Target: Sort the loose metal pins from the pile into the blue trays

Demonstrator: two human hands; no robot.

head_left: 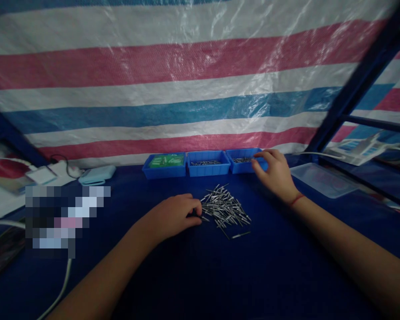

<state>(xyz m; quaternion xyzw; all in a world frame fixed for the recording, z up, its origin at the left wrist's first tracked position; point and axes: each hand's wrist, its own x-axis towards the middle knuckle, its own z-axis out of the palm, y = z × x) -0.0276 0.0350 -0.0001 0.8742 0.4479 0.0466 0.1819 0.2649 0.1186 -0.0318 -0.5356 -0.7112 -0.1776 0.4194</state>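
A heap of small metal pins (225,209) lies on the dark blue tabletop (200,266). My left hand (175,215) rests at the heap's left edge, fingers curled and pinching at pins there. My right hand (275,171) reaches to the rightmost of three blue trays (242,166), fingertips over its rim; whether it holds a pin is unclear. The middle tray (208,170) holds metal pins. The left tray (165,171) holds green pieces.
A striped red, white and blue tarp (186,89) hangs behind the trays. A clear plastic lid (320,180) lies at right by a dark blue frame post (360,84). A pale blue case (96,174), papers and a cable (62,289) lie at left.
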